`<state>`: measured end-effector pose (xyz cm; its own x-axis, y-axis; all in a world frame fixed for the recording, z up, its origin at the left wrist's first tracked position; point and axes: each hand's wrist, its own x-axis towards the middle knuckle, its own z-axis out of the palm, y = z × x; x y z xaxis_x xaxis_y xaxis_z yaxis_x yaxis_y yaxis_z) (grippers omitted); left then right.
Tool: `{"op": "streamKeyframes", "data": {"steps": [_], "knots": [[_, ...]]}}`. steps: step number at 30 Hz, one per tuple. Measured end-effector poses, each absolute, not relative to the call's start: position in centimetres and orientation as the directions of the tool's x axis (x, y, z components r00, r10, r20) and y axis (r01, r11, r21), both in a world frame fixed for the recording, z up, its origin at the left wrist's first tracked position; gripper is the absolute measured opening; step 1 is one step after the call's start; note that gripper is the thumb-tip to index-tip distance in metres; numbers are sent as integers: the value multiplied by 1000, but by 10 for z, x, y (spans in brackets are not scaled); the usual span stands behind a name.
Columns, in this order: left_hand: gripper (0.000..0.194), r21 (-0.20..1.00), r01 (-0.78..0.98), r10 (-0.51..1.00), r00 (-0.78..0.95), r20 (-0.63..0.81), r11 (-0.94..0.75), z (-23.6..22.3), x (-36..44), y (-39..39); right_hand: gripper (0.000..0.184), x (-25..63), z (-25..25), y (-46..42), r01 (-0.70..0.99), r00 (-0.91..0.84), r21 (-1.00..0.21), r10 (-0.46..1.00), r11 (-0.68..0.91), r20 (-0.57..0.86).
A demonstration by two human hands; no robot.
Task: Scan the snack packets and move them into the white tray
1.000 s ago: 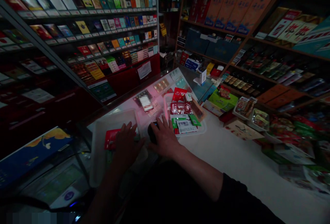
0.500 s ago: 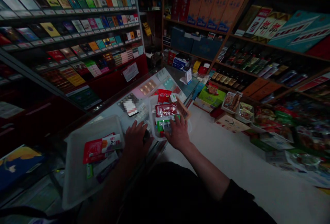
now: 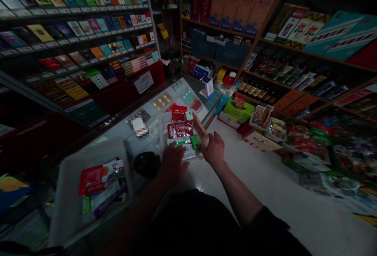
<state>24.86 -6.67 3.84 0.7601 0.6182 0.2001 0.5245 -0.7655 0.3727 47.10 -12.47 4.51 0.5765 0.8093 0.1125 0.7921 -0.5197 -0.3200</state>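
While the larger white plastic tub [image 3: 63, 205] occupies the near left, its contents form a loose pile: a red packet [image 3: 91, 177], a white-and-red packet [image 3: 112, 169], a purple-edged packet [image 3: 106, 203] and a small green one. Just beside it, on the glass-topped counter [image 3: 118, 124], sits a rounded black device [image 3: 147, 164]. The left hand [image 3: 173, 161], fingers apart and not visibly gripping anything, reaches over the near side of a smaller translucent tub [image 3: 193, 158]. This tub contains a shiny dark-red packet [image 3: 180, 129], a bright-red packet [image 3: 178, 112] and green-and-white packets [image 3: 180, 141]. At its right side, the right hand [image 3: 214, 150] pinches the near end of a tan flat pack [image 3: 200, 129], which lies tilted. Beyond, to the right, a green box [image 3: 235, 112] bears a red packet, next to two small trays [image 3: 260, 116] of wrapped snacks. Farthest away stand wooden shelves [image 3: 224, 26] of cartons and bottles and, at left, a rack [image 3: 82, 10] of small packs.
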Motion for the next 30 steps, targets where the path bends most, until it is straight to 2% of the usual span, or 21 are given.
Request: {"op": "streamKeyframes", "data": {"steps": [8,12,16,20,24,30], "knots": [[53,414,511,612,776,156,-753,27,269,-60,35,496,54,-93,799,572,-292,814,-525,102],[51,455,490,607,779,155,-744,21,273,-55,35,501,59,-77,822,546,-240,834,-516,78],[47,550,460,615,778,128,-697,26,276,-53,38,503,56,-66,831,540,-184,840,-524,45],[46,677,498,684,729,11,-542,37,282,-53,33,503,50,-60,824,553,-163,832,-542,31],[41,794,498,738,668,-96,-348,44,294,-51,31,503,49,-63,803,582,-198,811,-562,57],[30,947,320,723,651,-229,12,40,322,-43,30,505,60,-81,750,636,-288,769,-595,68]]}}
